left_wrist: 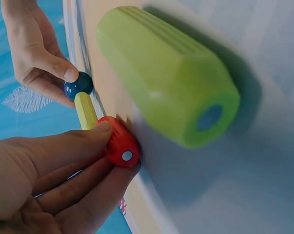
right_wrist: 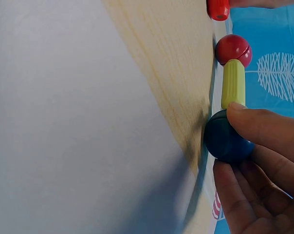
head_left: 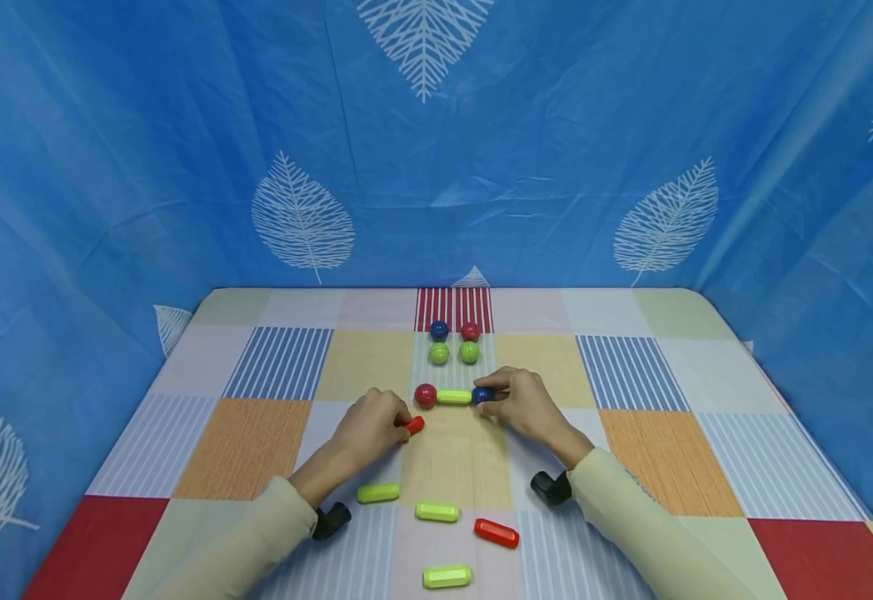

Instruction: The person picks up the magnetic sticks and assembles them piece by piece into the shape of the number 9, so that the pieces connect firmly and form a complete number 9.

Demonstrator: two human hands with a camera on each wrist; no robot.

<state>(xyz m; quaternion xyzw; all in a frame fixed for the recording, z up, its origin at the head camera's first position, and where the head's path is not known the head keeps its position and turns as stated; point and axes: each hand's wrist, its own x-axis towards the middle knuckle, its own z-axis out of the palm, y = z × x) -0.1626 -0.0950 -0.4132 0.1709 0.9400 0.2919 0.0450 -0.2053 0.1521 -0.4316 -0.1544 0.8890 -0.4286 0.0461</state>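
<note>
My left hand [head_left: 373,423] pinches a red magnetic rod [left_wrist: 121,142] between thumb and fingers; a silver magnet dot shows on its end. At the right, my right hand [head_left: 521,403] grips a dark blue ball [right_wrist: 228,137] with thumb and fingertips. That ball touches one end of a yellow-green rod [head_left: 455,397]. A red ball [head_left: 425,395] joins the rod's other end, so the three lie in a row on the cloth. The red rod is just in front of the red ball, apart from it.
Behind the row are a blue ball [head_left: 440,331], a red ball [head_left: 470,332] and two green balls [head_left: 439,353]. Nearer me lie several loose rods: green ones [head_left: 378,493] and a red one [head_left: 496,533]. A blue leaf-print curtain [head_left: 436,167] hangs behind the patchwork-covered table [head_left: 249,450].
</note>
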